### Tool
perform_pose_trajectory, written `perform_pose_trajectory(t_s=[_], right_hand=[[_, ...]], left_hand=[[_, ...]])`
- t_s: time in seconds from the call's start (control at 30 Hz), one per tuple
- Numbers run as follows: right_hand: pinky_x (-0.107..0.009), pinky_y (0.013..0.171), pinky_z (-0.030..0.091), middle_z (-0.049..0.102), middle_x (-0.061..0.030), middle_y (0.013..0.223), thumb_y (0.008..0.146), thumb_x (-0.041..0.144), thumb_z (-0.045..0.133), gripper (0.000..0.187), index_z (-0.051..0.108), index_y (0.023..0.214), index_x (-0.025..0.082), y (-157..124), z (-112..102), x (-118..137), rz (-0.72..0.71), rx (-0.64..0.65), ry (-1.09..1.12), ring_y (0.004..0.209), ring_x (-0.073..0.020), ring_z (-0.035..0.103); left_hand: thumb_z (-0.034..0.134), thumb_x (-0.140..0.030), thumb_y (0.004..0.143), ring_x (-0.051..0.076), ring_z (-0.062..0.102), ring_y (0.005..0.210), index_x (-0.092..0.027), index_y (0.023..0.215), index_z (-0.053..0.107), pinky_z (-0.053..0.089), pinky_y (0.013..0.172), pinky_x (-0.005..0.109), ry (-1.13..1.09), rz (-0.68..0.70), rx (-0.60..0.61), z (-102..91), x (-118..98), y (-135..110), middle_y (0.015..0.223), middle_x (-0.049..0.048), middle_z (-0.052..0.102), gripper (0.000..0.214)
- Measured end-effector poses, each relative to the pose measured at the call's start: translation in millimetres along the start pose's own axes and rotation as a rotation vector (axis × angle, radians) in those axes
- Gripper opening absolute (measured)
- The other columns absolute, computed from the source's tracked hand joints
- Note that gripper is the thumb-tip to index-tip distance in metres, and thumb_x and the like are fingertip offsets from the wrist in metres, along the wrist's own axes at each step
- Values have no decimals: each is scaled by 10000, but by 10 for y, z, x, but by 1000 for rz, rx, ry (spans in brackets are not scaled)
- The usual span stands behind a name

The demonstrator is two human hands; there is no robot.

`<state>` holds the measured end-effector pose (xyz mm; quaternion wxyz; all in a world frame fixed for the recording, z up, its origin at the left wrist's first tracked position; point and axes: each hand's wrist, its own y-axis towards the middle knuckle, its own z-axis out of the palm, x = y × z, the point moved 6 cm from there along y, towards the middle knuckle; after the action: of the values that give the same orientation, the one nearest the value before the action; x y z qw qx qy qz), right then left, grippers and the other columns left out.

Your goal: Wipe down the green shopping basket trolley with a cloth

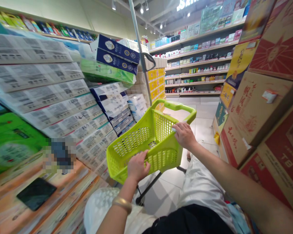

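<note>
cart [164,159]: lime green, latticed | bangle [122,205]: gold | upper packs [118,48]: navy | flat slab [36,194]: seemingly black

Bare forearms [231,178] stretched forward, left hand [138,166] palm down and curled, right hand [185,135] farther out, also curled

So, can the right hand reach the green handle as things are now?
Probably yes: the right hand holds the basket's edge close to the handle, with nothing visible between them.

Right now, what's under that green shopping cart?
Under the green cart show dark legs, a wheel and pale floor tiles. The cart itself and the left forearm hide the rest.
</note>
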<state>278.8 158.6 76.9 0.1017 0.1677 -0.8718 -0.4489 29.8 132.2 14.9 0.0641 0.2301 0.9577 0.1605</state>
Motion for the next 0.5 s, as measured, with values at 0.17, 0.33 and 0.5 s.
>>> perform_pose_trajectory(t_s=[0.17, 0.33, 0.5], right_hand=[[-389, 1002, 363, 625, -83, 1030, 804, 102, 499, 305, 618, 1072, 186, -58, -55, 202, 26, -5, 18, 1018, -243, 522], [-399, 1001, 359, 614, -87, 1041, 799, 93, 496, 331, 608, 1094, 194, -109, -127, 433, 42, -4, 62, 1039, -244, 506], [-420, 1018, 352, 613, -92, 1026, 791, 86, 511, 341, 597, 1104, 191, -134, -132, 722, 73, 7, 67, 1046, -255, 500]], left_hand=[[488, -229, 788, 244, 604, 943, -181, 1324, 479, 448, 831, 375, 37, 64, -70, -68, 124, -107, 1076, 82, 676, 538], [503, -245, 789, 247, 594, 981, -200, 1285, 531, 412, 907, 404, 69, 63, -111, -197, 254, -211, 1047, 86, 675, 498], [516, -266, 791, 297, 542, 1111, -183, 1311, 504, 313, 1032, 511, 60, -68, -254, -361, 39, -181, 1156, 128, 621, 527]])
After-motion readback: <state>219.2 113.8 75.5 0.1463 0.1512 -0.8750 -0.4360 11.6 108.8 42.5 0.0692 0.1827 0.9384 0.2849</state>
